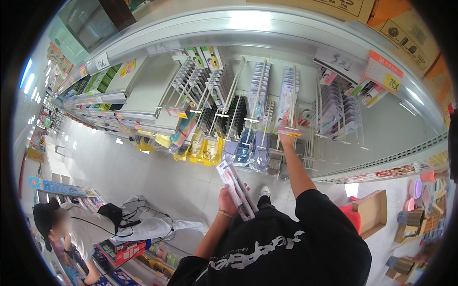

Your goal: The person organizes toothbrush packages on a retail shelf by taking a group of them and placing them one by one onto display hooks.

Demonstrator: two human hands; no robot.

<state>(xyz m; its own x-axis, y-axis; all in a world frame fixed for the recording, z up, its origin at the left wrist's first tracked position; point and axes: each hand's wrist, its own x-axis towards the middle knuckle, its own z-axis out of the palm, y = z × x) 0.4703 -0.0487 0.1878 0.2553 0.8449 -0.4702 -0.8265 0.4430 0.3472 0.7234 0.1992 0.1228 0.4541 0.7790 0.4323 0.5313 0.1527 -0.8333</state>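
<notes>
- Two hands in view, both mine: left hand (228, 199) low at 6 o'clock, right hand (286, 137) up near centre at the display rack (267, 109).
- Left hand is closed around a small stack of flat carded packs (236, 190), long and narrow, pinkish-white, tilted toward 11 o'clock, lower end in my palm.
- Handling, my guess: packs are light, thin card with plastic front, a bit slippery against each other, bend easily. Best held at the lower end or across the middle, thumb on top, so the stack doesn't fan out.
- Right hand is raised, arm nearly straight, fingers at a peg hook (292, 129) by its yellow-red price tag (290, 134). I can't tell whether it's pinching anything or only touching.
- Left forearm bent, elbow tucked by my black shirt (286, 248).
- Rack holds rows of hanging packs; yellow bags (206, 151) at 10 o'clock of the left hand.
- Another person (90, 224) crouches at 8 o'clock, well apart.
- Open cardboard box (372, 212) on floor at 4 o'clock.
</notes>
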